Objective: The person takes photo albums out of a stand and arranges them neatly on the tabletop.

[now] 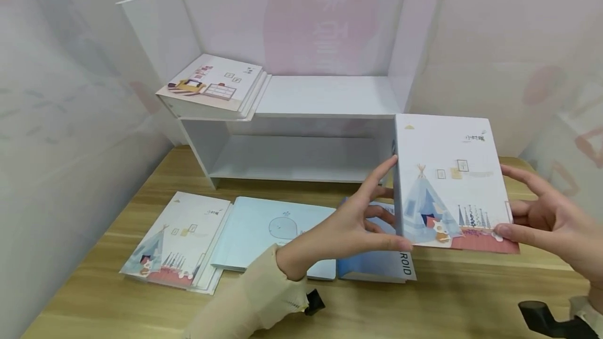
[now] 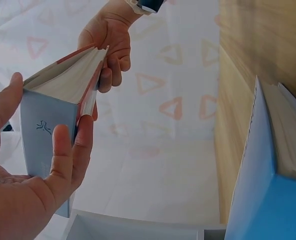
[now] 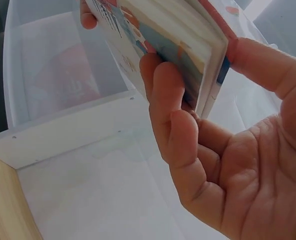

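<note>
Both hands hold up a white book (image 1: 447, 145) with a blue tent drawn on its cover, to the right of the shelf's front. My left hand (image 1: 346, 226) grips the spine side, thumb at the lower front corner and fingers behind. On the opposite edge, my right hand (image 1: 556, 213) pinches the book with its thumb on the cover. The left wrist view shows the pale blue spine (image 2: 40, 130) and page edges slightly parted from a cover. Below the left hand lies a blue book (image 1: 377, 268), partly hidden by that hand.
A white two-tier shelf (image 1: 330, 95) stands at the back of the wooden table (image 1: 85, 286). Several books (image 1: 221, 80) are stacked on its upper left. On the table lie a light blue whale-cover book (image 1: 252, 229) and a tent-cover stack (image 1: 176, 239).
</note>
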Motion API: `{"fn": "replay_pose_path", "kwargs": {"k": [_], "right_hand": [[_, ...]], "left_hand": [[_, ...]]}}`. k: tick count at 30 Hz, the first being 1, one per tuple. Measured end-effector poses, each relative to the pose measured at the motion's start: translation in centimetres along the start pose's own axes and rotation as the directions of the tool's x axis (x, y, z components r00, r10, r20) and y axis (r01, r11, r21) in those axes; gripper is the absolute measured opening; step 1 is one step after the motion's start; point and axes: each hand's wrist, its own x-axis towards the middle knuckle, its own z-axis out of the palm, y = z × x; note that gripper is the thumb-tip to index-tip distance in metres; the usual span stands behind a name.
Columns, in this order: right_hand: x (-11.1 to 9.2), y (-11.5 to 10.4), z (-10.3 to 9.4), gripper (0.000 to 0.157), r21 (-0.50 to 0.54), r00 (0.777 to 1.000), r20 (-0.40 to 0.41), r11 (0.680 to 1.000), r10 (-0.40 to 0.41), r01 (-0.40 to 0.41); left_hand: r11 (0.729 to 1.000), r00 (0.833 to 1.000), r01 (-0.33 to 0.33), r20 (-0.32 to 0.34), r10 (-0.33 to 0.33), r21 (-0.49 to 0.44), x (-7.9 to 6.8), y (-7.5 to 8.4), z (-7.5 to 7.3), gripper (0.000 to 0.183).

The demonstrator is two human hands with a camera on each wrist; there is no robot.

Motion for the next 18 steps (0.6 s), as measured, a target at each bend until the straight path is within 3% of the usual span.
{"fn": "replay_pose_path", "kwargs": {"k": [6, 10, 15, 18], "right_hand": [[-0.6, 0.6, -1.0, 0.093, -0.092, 0.998, -0.055, 0.996, -0.013, 0.008], [-1.1, 0.6, -1.5, 0.094, -0.188, 0.997, -0.083, 0.982, 0.009, -0.024], [-1.4, 0.6, -1.8, 0.094, -0.236, 0.994, -0.099, 0.97, 0.043, -0.066], [-1.7, 0.6, -2.0, 0.095, -0.309, 0.992, -0.114, 0.947, 0.054, -0.087]], "left_hand": [[0.999, 1.0, -0.026, 0.0, 0.026, 0.021, 0.9, 0.2, 0.5, 0.114], [1.0, 1.0, -0.021, 0.007, 0.021, 0.013, 1.5, 0.3, 0.8, 0.113], [1.0, 1.0, -0.001, -0.002, 0.001, 0.01, 1.8, 0.4, 1.1, 0.113], [1.0, 1.0, 0.006, -0.007, -0.006, 0.026, 2.1, 0.4, 1.4, 0.113]]}}
